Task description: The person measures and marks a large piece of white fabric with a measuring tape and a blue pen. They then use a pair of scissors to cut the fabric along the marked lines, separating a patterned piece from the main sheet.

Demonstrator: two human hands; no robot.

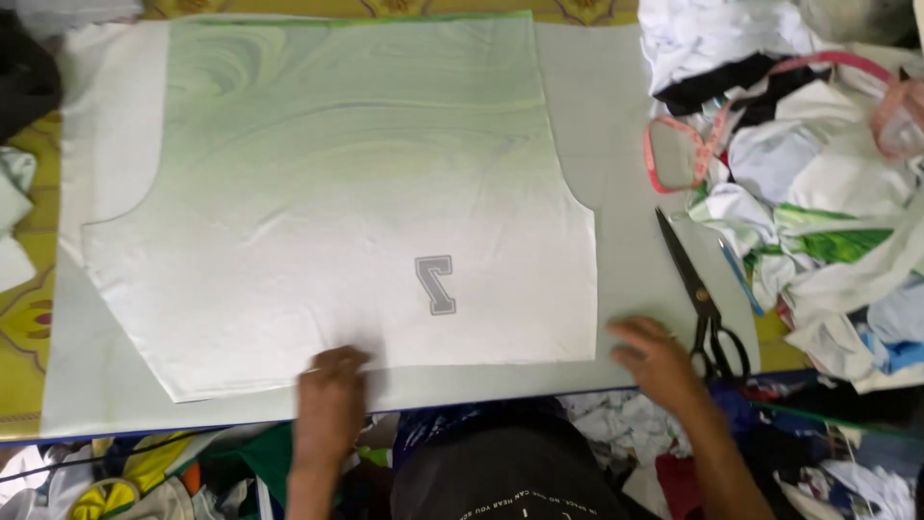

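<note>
Near the counter's (616,116) front edge, the soft, light cut fabric panel (356,193) is pressed flat by the left hand (332,385), fingers spread; the right hand (654,356), fingers loosely spread, is rested beside black scissors (703,299). Its limp hem is judged best pinched at corners.

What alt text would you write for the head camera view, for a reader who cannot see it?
Two hands press a white and green fabric panel flat on a pale cutting board: the left hand on its near edge, the right hand beside it near black scissors. Fabric scraps are piled at the right.

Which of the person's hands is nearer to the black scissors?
Right. The right hand lies flat just left of the black scissors; the left hand presses the cut fabric panel, far left.
</note>
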